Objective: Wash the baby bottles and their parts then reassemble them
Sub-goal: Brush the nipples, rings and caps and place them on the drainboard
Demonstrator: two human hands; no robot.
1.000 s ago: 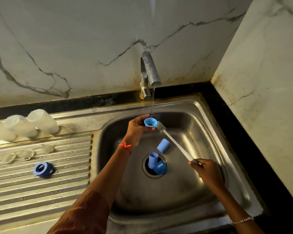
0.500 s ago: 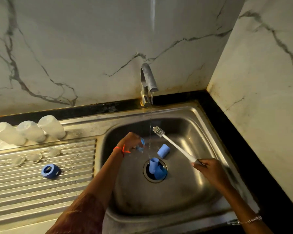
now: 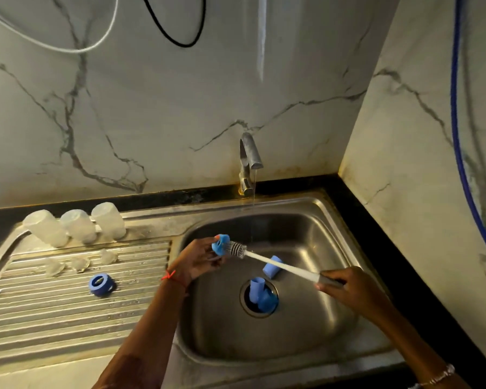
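Three clear bottles (image 3: 77,227) inverted left of sink (image 3: 328,202), judged washed. Over sink, brush (image 3: 281,265) gripped in right hand (image 3: 348,292), bristles pressed into blue ring (image 3: 220,244) pinched by left hand (image 3: 197,262). In sink, blue caps (image 3: 272,267) left lying, judged unwashed. Left of sink, second ring (image 3: 101,285) and nipples (image 3: 79,263) laid out. Reassembly not begun.

At frame centre the left hand (image 3: 197,262) pinches a blue screw ring (image 3: 220,244), with the bottle brush (image 3: 278,262) bristles against it. At lower right the right hand (image 3: 351,290) grips the brush's handle. A thin stream runs from the tap (image 3: 249,161) into the sink (image 3: 334,220). Three clear bottles (image 3: 76,226) stand in a row at left.
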